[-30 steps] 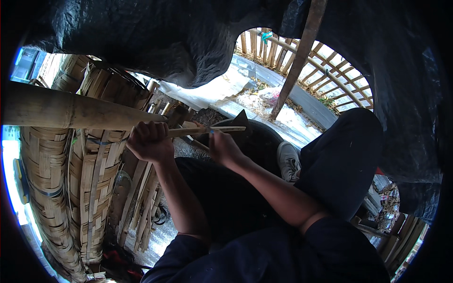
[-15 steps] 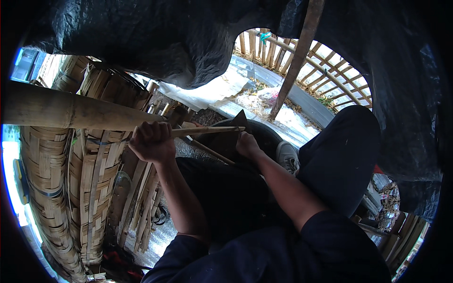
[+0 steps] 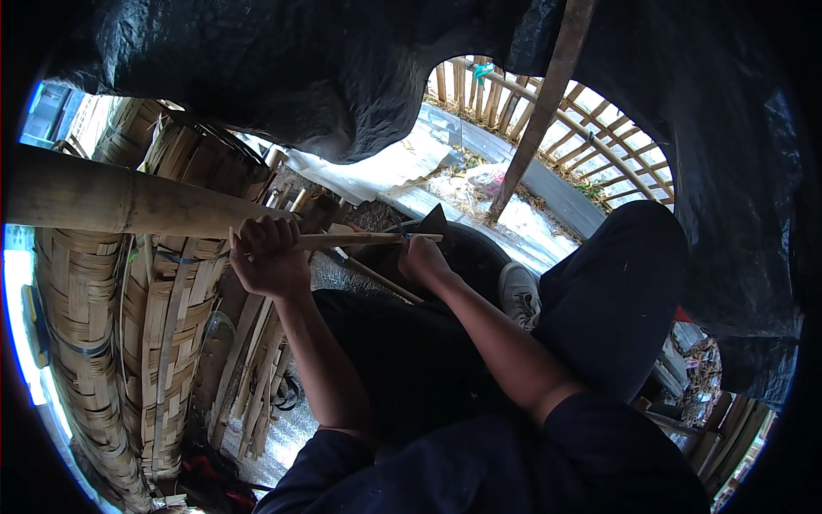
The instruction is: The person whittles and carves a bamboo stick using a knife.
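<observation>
My left hand (image 3: 268, 257) is closed in a fist around one end of a pale bamboo strip (image 3: 360, 240), which points to the right across my lap. Under the strip's far half, my right hand (image 3: 422, 261) is closed on what looks like a knife (image 3: 403, 230). Its thin dark blade crosses the strip, and its handle is hidden in my fingers. A dark, pointed triangular piece (image 3: 437, 224) stands just beyond the strip's tip. Below the strip, a thin rod (image 3: 381, 279) slants down to the right.
A thick bamboo pole (image 3: 128, 190) reaches in from the left, close to my left hand. Woven bamboo baskets (image 3: 86, 343) and split bamboo lengths (image 3: 261, 377) stand left. Black sheeting (image 3: 257, 68) hangs overhead. A slanting wooden post (image 3: 539, 120) stands ahead, before a bamboo fence (image 3: 591, 137).
My right hand has moved left along the strip, toward my left hand, with the blade. My left hand has shifted slightly left, still holding the strip.
</observation>
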`<state>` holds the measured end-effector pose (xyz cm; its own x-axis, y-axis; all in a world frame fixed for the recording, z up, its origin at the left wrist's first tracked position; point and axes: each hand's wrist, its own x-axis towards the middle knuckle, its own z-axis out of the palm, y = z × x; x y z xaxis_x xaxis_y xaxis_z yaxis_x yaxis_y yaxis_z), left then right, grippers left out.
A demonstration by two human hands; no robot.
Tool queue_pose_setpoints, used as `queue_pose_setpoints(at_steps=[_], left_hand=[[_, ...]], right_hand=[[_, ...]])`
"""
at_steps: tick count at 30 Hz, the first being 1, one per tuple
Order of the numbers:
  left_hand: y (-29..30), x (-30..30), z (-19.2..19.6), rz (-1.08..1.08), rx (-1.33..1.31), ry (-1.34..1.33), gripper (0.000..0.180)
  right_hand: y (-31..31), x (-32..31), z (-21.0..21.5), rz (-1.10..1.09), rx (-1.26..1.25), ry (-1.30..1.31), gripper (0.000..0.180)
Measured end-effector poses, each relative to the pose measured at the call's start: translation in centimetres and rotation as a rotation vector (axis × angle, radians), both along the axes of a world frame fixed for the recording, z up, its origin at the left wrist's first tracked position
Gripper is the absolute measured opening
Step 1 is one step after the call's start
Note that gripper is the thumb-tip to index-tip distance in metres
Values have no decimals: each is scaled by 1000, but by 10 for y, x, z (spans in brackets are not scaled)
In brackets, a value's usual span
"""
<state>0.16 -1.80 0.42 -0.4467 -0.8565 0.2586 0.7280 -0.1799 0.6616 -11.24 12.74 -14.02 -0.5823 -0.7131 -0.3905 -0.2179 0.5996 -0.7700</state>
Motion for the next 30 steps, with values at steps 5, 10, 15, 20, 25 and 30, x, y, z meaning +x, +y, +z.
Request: queue_pose_setpoints(at_steps=[5,10,15,20,25,30], left_hand=[[0,-7,2,-9,-94,-2,44],[-2,-6,-6,1,-264,-28,45],[0,-4,-6,-169,-223,124,36],[8,-6,1,-319,-57,178,40],[10,-3,1,-304,-107,130,46],[15,-10,9,-279,-117,139,50]], right_hand=[[-1,-6,5,-57,39,13,37],[-3,-19,12,-196,40,-6,39],[-4,-23,12,-258,27,37,42],[-6,-30,26,-314,10,-140,47],[-7,-24,66,-204,-109,-360,36],[-9,-19,70,-173,-233,-312,34]])
